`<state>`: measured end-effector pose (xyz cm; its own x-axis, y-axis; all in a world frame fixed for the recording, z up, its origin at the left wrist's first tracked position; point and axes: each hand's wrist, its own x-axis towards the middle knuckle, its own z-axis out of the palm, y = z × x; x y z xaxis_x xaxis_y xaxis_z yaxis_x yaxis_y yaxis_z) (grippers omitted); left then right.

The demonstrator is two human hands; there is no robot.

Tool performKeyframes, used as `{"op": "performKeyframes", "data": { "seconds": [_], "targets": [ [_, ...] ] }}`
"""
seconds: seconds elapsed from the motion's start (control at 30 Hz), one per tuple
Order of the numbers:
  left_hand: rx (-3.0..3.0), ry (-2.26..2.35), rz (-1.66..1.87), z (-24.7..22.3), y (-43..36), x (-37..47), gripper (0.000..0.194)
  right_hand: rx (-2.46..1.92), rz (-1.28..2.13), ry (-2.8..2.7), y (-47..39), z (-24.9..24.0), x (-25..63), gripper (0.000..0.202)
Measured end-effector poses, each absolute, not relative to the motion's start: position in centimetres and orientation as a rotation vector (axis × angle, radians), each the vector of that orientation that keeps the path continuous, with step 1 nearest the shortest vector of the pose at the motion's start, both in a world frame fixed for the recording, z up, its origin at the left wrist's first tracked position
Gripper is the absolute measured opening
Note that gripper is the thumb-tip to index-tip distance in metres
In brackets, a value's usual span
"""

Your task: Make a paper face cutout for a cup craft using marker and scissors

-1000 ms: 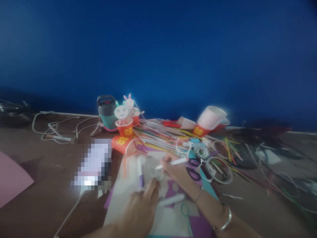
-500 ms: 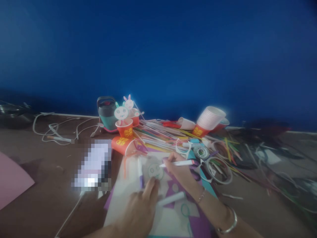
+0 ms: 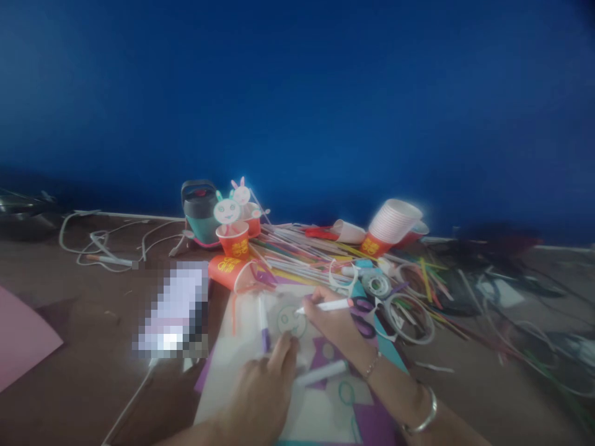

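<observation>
While the right hand (image 3: 332, 325) fingers grip one white marker (image 3: 325, 305), left hand (image 3: 263, 396) flat, unclenched, on one paper sheet (image 3: 242, 365).

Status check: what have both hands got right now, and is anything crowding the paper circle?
Right hand grips white marker, tip on paper circle. Left hand pins the circle's near edge. Purple pen lies just left, scissors right.

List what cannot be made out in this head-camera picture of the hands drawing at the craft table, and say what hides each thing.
- Head view: pixelated block left of the paper; masking hides what it is.
- Drawn face under the white marker: blur hides its details.
- Left hand palm and forearm: cut by the bottom edge.
- Dark clutter far right: blurred, not identifiable.
- Print on the red cups: too small to read.
</observation>
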<state>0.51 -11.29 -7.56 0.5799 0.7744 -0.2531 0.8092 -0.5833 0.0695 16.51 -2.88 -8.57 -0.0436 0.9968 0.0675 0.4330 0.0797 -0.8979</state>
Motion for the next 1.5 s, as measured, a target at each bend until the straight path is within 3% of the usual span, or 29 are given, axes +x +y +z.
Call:
{"op": "performKeyframes", "data": {
  "seconds": [0.73, 1.5],
  "targets": [
    [2.559, 1.387, -0.272, -7.4, -11.3, 0.4, 0.060, -1.433, 1.062, -1.436, -3.2, -8.2, 16.3, 0.029],
    [2.416, 1.407, -0.308, -6.4, -11.1, 0.6, 0.064, -1.432, 1.123, -1.646, -3.8, -7.9, 16.5, 0.024]
  ]
}}
